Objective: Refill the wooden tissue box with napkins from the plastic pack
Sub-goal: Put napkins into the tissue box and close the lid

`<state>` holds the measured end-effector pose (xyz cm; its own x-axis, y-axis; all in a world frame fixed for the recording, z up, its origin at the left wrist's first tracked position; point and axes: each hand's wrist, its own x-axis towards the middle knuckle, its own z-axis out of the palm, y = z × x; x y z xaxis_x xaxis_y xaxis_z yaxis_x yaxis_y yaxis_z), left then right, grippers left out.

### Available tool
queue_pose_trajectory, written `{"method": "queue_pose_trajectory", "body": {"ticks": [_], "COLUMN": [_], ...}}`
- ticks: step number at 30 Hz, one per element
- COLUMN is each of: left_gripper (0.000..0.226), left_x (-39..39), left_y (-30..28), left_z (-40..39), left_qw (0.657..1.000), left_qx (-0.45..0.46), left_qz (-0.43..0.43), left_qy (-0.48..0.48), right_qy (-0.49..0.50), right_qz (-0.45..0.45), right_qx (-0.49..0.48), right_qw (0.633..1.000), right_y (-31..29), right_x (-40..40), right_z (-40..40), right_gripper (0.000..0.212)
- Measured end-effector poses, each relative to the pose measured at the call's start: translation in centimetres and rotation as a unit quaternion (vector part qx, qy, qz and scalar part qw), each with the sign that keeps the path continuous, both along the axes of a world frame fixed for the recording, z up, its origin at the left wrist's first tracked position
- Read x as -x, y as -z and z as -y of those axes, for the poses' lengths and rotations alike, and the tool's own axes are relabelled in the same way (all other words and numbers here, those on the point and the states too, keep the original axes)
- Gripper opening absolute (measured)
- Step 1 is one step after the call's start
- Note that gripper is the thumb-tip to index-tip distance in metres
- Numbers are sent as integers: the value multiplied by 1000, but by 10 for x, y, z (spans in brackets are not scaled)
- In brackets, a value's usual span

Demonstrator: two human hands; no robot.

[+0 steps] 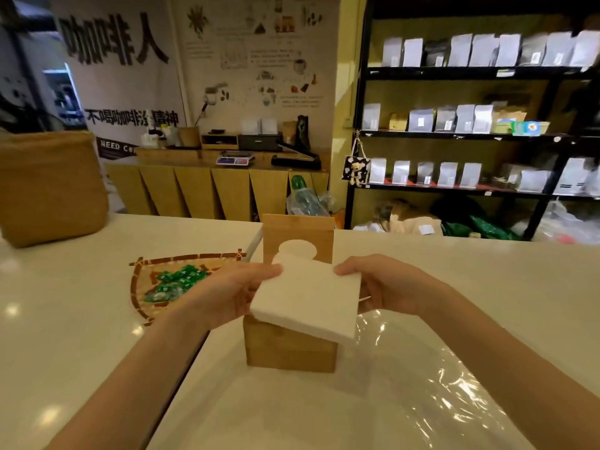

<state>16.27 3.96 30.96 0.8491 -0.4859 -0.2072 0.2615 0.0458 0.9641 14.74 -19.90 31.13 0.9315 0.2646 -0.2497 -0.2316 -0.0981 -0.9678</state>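
Observation:
A square white stack of napkins (308,300) is held tilted just above the open wooden tissue box (289,350), which stands on the white counter. My left hand (230,297) grips the stack's left edge and my right hand (386,284) grips its right corner. The box's wooden lid (297,237), with a round hole in it, stands upright behind the stack. The clear plastic pack (422,378) lies crumpled on the counter, to the right of the box and nearer to me. The stack hides the inside of the box.
A woven bamboo tray (143,287) with green wrapped sweets lies left of the box. A large burlap sack (48,190) sits at the counter's far left. Beyond the counter are a wooden bar and black shelves (454,134) of bags.

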Motion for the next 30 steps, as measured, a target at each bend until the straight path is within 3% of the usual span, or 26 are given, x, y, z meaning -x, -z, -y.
{"method": "queue_pose_trajectory", "body": {"ticks": [2, 6, 8, 11, 14, 16, 20, 30], "left_gripper": [59, 50, 43, 30, 50, 49, 7, 19], "left_x": [-4, -9, -11, -14, -18, -18, -20, -29], "left_y": [1, 3, 4, 5, 6, 6, 5, 10], "left_z": [-2, -7, -7, -4, 0, 1, 0, -6], "left_qw": [999, 997, 997, 996, 983, 971, 953, 924], "left_qx": [-23, 39, 36, -45, -141, -181, -217, -309], "left_qz": [15, 5, -9, 0, 26, 62, 123, 159], "left_qy": [-34, -66, -67, -73, -113, -141, -171, -163], "right_qy": [6, 2, -5, 9, 19, 21, 36, 95], "right_qz": [-12, -48, -33, -4, 14, 38, 91, 136], "right_qx": [-18, -53, -42, 12, 79, 117, 187, 265], "right_qw": [1000, 997, 999, 1000, 997, 992, 977, 950], "right_y": [1, 7, 8, 6, 5, 4, 1, 4], "right_x": [-5, -6, -5, -7, -10, -10, -12, -18], "right_z": [-4, -3, -2, -3, -7, -10, -17, -24], "right_gripper": [36, 54, 51, 42, 33, 26, 12, 14]}}
